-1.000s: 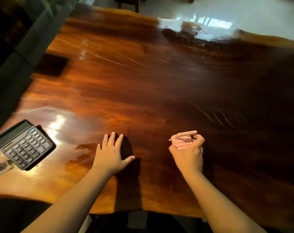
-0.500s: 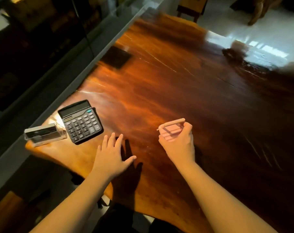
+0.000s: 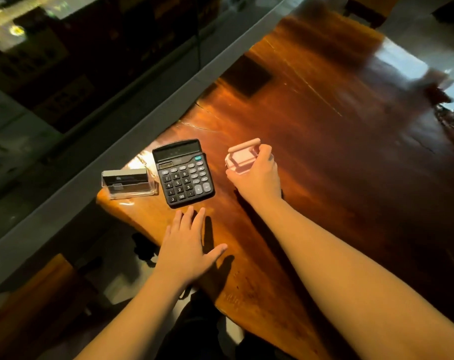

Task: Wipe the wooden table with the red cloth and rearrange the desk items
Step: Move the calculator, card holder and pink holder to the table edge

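My right hand (image 3: 257, 178) is closed around a small pink item with a handle-like bar (image 3: 242, 155), just right of a black calculator (image 3: 183, 172) on the glossy wooden table (image 3: 337, 157). A clear plastic card holder (image 3: 128, 183) stands left of the calculator at the table's corner. Flat on the wood below the calculator rests my left hand (image 3: 188, 245), fingers spread and holding nothing. No red cloth is in view.
A grey ledge (image 3: 116, 141) and dark glass run along the table's left edge. A dark rectangular patch (image 3: 249, 79) lies on the wood farther back. The table's near edge is irregular, with floor below it.
The view has swung left, bringing the calculator and card holder toward the centre. My right hand with the pink item has moved close beside the calculator; my left hand stays flat.
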Available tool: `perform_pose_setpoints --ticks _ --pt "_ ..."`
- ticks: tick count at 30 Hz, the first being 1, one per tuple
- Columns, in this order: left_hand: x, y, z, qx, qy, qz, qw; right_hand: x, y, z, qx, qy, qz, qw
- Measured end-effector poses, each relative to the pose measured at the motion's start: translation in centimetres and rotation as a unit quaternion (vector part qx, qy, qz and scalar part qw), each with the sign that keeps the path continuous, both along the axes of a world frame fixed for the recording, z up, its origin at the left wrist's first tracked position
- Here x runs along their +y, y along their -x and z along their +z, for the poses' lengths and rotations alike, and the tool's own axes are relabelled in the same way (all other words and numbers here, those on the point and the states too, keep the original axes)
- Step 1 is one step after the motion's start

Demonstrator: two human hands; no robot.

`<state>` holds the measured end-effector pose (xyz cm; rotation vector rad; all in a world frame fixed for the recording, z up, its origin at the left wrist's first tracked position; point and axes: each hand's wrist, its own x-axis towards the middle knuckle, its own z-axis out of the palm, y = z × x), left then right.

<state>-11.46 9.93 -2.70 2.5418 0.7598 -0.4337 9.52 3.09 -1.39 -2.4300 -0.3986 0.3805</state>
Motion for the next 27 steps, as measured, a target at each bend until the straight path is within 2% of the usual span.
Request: perform_pose_setpoints --ticks 7,14,19,24,27 --pt "1.4 0.5 0.0 -0.002 0.001 0.005 1.000 3.2 0.7 -0.9 -0.008 0.017 0.007 1.000" --pt "2.2 0.2 0.3 0.001 0.012 -0.002 1.000 1.5 1.1 -0.6 0.027 0.017 0.010 0.999" --pt "2.4 -0.8 1.0 -0.023 0.016 -0.038 0.999 -2.1 2.0 0.4 0.056 0.028 -0.004 0.998" --pt "1.7 -2.5 1.5 -0.035 0.036 -0.124 0.991 -8.2 3.9 2.4 0.099 0.017 -0.001 0.995" --pt "0.4 -4.0 1.8 -0.028 0.040 -0.179 0.983 -13.2 5.9 4.0 0.105 0.000 -0.033 0.994"
